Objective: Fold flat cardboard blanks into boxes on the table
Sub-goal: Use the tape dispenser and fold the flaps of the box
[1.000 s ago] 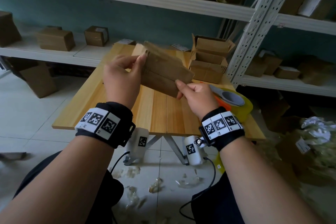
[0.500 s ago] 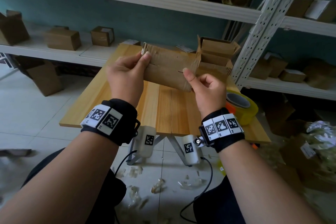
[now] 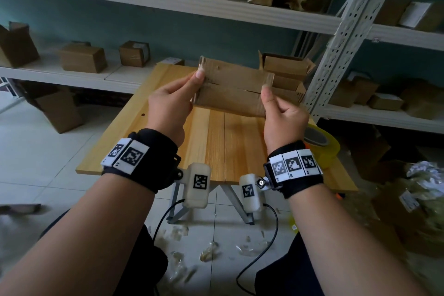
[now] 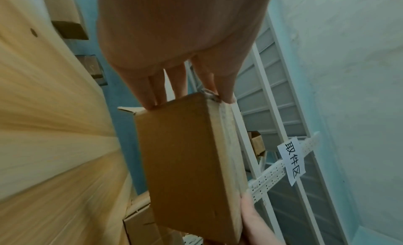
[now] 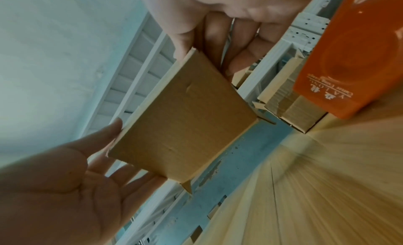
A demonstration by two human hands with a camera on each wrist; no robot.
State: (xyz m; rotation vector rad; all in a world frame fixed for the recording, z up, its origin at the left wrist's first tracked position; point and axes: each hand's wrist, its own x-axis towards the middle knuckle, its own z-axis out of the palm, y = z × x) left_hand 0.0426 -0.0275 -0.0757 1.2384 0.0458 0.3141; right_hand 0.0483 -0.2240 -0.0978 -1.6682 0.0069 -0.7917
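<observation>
- Standing against the teal wall, we see white metal shelving [image 3: 182, 5] that carries closed cardboard boxes on two levels, with a perforated upright slanting down at the right.
- In front of it we find the wooden table [image 3: 230, 146], its pale planks running away from us.
- At the table's far right edge we make out a stack of folded boxes [image 3: 287, 72], the top one with its flaps open.
- We hold the cardboard blank [image 3: 230, 87] in the air above the far half of the table, well clear of the planks, its long side running left to right and a slit between two flaps showing across the face turned to us.
- Our left hand [image 3: 168, 106] pinches the blank's left end, thumb on the near face and fingers [image 4: 152, 93] fairly straight and close together behind it.
- Our right hand [image 3: 283, 115] pinches the right end, thumb tip on the near face and index finger behind; the other fingers are curled into the palm.
- Just right of that wrist we see a roll of yellow tape [image 3: 322, 144] lying on the table's right edge.
- In the right wrist view an orange tape dispenser [image 5: 348, 52] with white lettering stands close by.
- On a shelf post in the left wrist view we spot a white paper label [image 4: 292, 161] with black characters.
</observation>
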